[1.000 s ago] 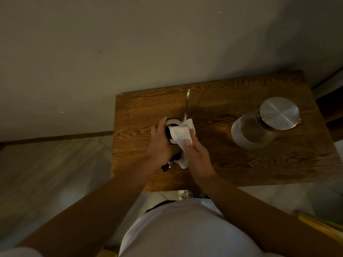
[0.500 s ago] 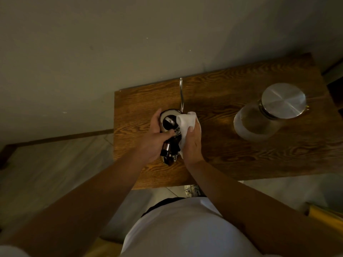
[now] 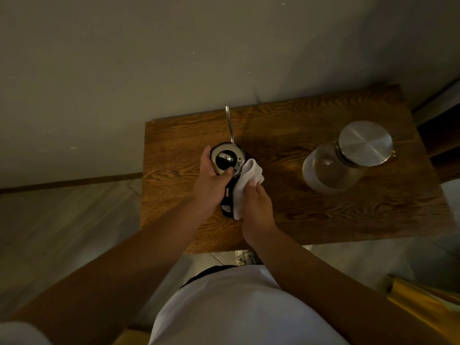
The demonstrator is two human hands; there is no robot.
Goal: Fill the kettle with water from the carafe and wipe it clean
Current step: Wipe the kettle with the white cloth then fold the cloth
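Observation:
A steel gooseneck kettle [image 3: 225,158] with a lid knob and a black handle stands on the wooden table [image 3: 311,220], its thin spout pointing toward the wall. My left hand [image 3: 211,183] grips the kettle's top from the left, thumb on the lid rim. My right hand [image 3: 256,207] presses a folded white cloth [image 3: 249,180] against the kettle's right side, by the handle. The glass carafe [image 3: 333,168] with a steel lid stands apart at the right of the table.
The table stands against a plain wall [image 3: 174,58], with tiled floor [image 3: 62,232] to its left. A yellow object [image 3: 423,302] lies at the lower right, beyond the table's near edge.
The white cloth has slid from the top of the lid down to the kettle's right side with my right hand. My left hand has kept its hold on the kettle.

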